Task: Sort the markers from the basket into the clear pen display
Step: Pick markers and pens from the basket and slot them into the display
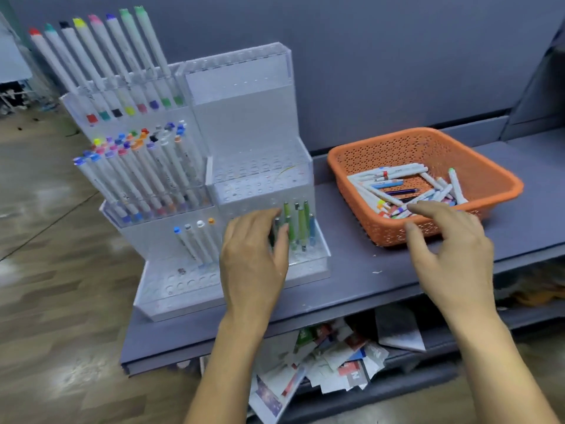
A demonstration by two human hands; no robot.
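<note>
We see a clear pen display [256, 123] standing at the left end of a grey shelf [360, 270], with an orange basket [477, 166] well apart from it to the right. The basket holds a loose heap of markers [394, 188], mostly white-bodied with coloured caps, lying crosswise over one another.

Our left hand [253, 261] rests against the front lower tier of the display, its fingers [269, 218] curled beside a small cluster of green and blue pens [298, 224] that stand upright in the holes there. The fingers seem to close on something dark among those pens, but we cannot tell whether they actually grip it. Just left of the hand, four white markers [195, 240] lean in the same low tier.

Our right hand [452, 252] hovers over the near rim of the basket, fingers [428, 208] spread and empty, the tips just above the heap.

The left side of the display is well stocked: a packed middle row of markers [137, 166] with mixed caps, and a tall back row [104, 59] capped red, teal, black, yellow, pink, purple and green. The right upper tiers hold none.

Below the shelf lies a pile of printed papers [321, 359].
</note>
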